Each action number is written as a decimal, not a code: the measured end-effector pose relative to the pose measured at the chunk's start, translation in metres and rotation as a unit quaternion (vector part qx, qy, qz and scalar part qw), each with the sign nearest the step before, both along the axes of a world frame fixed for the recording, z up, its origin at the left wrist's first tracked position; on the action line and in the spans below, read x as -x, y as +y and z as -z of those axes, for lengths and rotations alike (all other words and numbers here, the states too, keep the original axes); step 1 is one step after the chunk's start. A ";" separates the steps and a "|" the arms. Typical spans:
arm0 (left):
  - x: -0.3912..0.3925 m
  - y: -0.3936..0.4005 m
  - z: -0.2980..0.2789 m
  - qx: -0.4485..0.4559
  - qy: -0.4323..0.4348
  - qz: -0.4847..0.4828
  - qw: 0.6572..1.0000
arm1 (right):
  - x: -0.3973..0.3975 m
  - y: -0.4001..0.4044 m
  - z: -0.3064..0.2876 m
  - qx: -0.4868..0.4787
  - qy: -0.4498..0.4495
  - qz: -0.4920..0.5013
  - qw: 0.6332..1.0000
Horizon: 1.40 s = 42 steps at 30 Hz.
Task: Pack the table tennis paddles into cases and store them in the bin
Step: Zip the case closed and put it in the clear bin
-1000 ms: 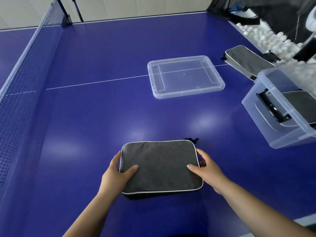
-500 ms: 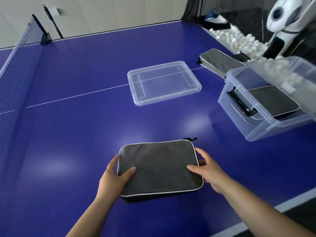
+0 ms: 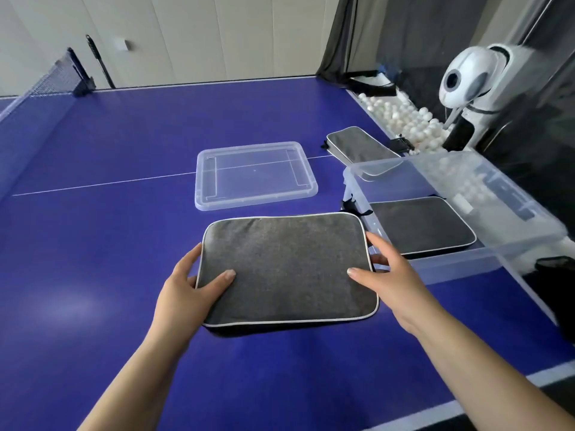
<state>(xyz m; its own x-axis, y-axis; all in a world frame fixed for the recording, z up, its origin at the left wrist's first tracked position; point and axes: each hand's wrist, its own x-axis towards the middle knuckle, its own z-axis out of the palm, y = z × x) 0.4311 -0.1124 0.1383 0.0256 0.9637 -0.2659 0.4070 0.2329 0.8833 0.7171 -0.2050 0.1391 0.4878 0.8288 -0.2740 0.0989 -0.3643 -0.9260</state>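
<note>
A grey paddle case with white piping is held above the blue table, just left of the clear bin. My left hand grips its left edge, thumb on top. My right hand grips its right edge, thumb on top. Another grey case lies flat inside the bin. A third case lies on the table behind the bin.
The bin's clear lid lies upside down on the table's centre line. The net stands at the far left. A white ball machine and many white balls are beyond the table's right edge.
Both hands have lifted the case off the table and carried it right, up to the bin. The camera has swung right and up.
</note>
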 end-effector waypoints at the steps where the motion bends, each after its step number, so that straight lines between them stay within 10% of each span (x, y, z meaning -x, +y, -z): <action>1: -0.009 0.000 -0.007 -0.007 -0.010 -0.002 1.000 | -0.010 -0.001 -0.006 -0.010 -0.004 0.000 1.000; 28: -0.279 0.033 -0.054 -0.092 -0.059 0.157 0.982 | -0.279 0.010 -0.048 -0.064 -0.029 0.087 0.994; 42: -0.395 0.025 0.025 -0.007 0.087 0.097 0.992 | -0.391 0.061 0.021 0.039 -0.075 -0.017 0.996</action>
<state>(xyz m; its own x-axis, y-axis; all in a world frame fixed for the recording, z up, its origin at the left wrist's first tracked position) 0.8260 -0.0876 0.1137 0.1651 0.9486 -0.2699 0.5887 0.1248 0.7986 1.1081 -0.1442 0.1178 0.5007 0.8243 -0.2642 0.2478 -0.4289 -0.8687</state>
